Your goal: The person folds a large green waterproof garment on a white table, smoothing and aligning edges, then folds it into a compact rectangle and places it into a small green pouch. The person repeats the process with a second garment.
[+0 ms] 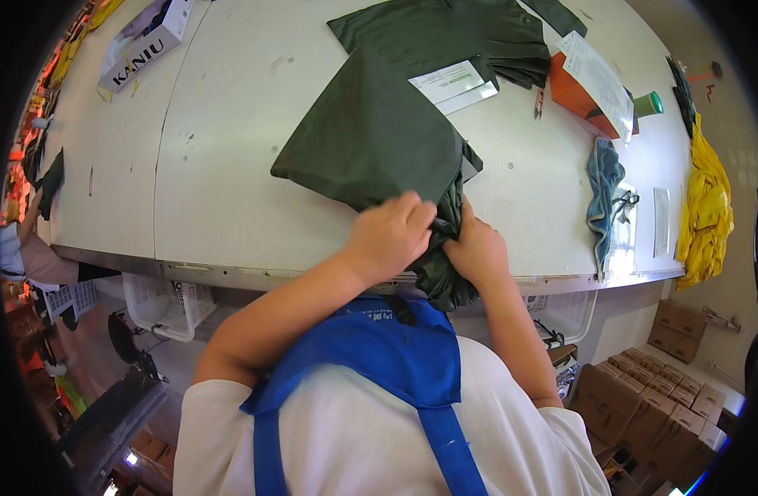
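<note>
A dark green cloth piece (370, 132), smooth and folded to a corner, lies on the white table in front of me. Its near right part is bunched and hangs over the table's front edge. My left hand (391, 236) is curled closed on the bunched cloth, slightly blurred. On the right side of that bunch, my right hand (478, 248) grips it between thumb and fingers. More dark green cloth (445, 33) with pleated folds lies beyond. White printed cards (455, 85) rest beside the folded piece.
An orange box (577, 95) with a paper on it stands at the far right, beside a green-lidded container (648, 104). Blue-grey cloth (603, 194) lies nearer, and yellow cloth (705, 215) hangs off the right end. A white carton (145, 45) sits far left; another person's arm (33, 207) shows there.
</note>
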`<control>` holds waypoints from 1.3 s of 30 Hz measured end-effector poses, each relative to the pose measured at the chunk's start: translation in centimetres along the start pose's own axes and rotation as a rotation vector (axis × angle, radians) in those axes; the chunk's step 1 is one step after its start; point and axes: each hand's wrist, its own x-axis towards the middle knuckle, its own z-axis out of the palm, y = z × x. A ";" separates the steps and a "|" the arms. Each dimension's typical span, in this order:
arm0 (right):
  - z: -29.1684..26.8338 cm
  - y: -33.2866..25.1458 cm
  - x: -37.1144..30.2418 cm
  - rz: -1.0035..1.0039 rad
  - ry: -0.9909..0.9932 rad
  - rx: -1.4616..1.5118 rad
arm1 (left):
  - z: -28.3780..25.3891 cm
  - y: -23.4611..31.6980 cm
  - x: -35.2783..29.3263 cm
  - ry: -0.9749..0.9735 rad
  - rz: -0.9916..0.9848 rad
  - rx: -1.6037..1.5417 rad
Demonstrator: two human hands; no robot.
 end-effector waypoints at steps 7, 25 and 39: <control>-1.1 -1.9 -1.0 -0.082 0.063 -0.082 | 0.6 -2.7 5.0 -0.123 -0.126 0.227; -3.5 0.3 -1.2 0.158 0.047 1.318 | 1.8 -6.0 -1.4 0.030 -0.206 -0.575; -2.5 1.1 -0.5 0.282 0.105 1.373 | 1.3 -1.9 -1.5 -0.063 -0.268 -0.630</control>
